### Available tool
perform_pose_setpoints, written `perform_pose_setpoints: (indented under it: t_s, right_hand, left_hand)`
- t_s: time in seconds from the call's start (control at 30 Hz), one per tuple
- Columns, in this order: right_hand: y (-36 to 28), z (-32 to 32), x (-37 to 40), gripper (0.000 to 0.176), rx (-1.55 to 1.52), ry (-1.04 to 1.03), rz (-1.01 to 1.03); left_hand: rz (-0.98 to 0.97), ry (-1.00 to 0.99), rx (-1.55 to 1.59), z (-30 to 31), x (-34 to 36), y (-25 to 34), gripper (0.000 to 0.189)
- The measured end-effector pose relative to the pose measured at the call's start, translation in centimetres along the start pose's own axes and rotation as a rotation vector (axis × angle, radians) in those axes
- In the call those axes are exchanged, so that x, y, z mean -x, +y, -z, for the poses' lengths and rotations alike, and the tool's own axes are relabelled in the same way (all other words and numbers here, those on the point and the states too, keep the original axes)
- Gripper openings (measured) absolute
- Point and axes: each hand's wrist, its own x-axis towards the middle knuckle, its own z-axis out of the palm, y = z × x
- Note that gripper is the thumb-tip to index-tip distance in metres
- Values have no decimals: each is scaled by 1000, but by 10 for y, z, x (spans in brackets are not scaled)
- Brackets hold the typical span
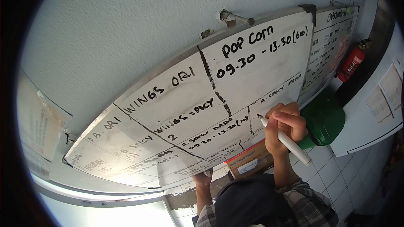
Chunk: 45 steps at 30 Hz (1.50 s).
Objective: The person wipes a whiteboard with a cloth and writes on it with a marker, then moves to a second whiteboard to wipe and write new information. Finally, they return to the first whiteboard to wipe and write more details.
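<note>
My right hand [284, 126] is closed around a white marker [294, 148], its tip at the whiteboard [261, 67], just below the words "A. SPICY PAHA". The marker's back end points down and to the right. My left hand [203, 179] is at the board's lower edge, fingers curled, with a small pale thing at the fingertips that I cannot make out. Black handwriting and lines divide the board into boxes, among them "POP CORN 09.30 - 13.30 (600)", "WINGS ORI" and "WINGS SPICY".
A second written board [332, 44] adjoins on the right. Past it hangs a red fire extinguisher [352, 63]. A green bin [323, 120] stands behind my right hand. A cardboard box [248, 162] sits below the board, and a bolt [244, 19] sticks out of the wall above it.
</note>
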Motion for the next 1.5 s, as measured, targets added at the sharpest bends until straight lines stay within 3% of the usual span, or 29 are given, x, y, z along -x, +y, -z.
perform_pose_setpoints:
  t_s: [0.13, 0.2, 0.4, 0.73, 0.8, 1.03, 1.13, 1.3, 1.4, 1.5]
  right_hand:
    - [1, 0, -2, 37, -12, -11, -10]
    - [1, -1, -1, 37, -36, -8, -18]
    - [3, -2, 0, 37, -60, -14, -5]
    - [3, -3, -3, 37, -37, -12, -14]
    - [1, -2, -4, 37, -23, -29, -8]
    - [2, 0, -5, 34, 10, 4, -28]
    - [4, 2, -6, 35, 1, -16, -15]
    - [4, 2, -8, 37, 37, -14, 25]
    - [5, 3, -7, 38, 62, -46, 45]
    - [7, 3, -7, 38, 46, -21, 31]
  left_hand:
    - [13, -64, 23, 17, -9, 3, 36]
    - [98, -444, 55, 43, -22, 7, 46]
    - [81, -481, 56, 42, -21, 5, 46]
    - [47, -376, 22, 26, -13, 3, 44]
    - [-11, -97, 15, 9, -4, 0, 35]
    - [11, -146, 10, 7, -2, 0, 34]
    - [-28, -34, 11, 2, 0, 0, 33]
    - [20, -193, 34, 14, -6, 3, 34]
    - [-20, -78, 22, 3, 0, 0, 34]
    - [-14, -148, -22, 12, -5, 2, 34]
